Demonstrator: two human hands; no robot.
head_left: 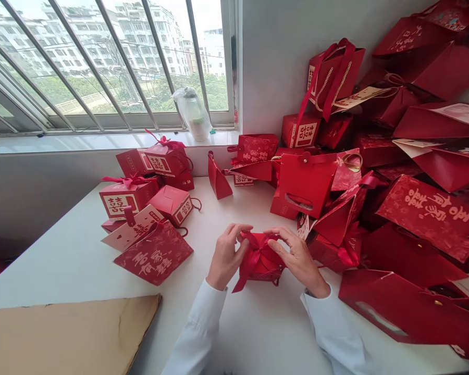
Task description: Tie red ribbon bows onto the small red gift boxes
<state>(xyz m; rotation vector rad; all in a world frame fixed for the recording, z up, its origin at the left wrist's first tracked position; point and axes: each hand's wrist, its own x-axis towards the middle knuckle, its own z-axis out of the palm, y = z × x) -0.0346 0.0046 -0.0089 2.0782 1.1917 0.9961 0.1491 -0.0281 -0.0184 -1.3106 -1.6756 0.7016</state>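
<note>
Bench [62, 268], broad and white, carried one great heap of red packages [426, 213] along the right, too overlapped to count. One piece of cardboard [62, 333] showed at near left. Beyond it stood a looser group: two beribboned boxes [128, 200], one cord-handled box [174, 205] and two printed packages [156, 255], with more partly hidden among them. One small red box [271, 268] sat near the middle of the bench, between the two hands. Left hand [225, 258] and right hand [297, 255] each pinched one side of the single ribbon bow [259, 248] on its top; how firmly, I could not tell. Doing this well seemed to call for light, even tension from both sides, keeping the knot centred, matching the loops in fullness and smoothing the hanging tail [240, 283], without pressing the box inward or creasing the ribbon.
</note>
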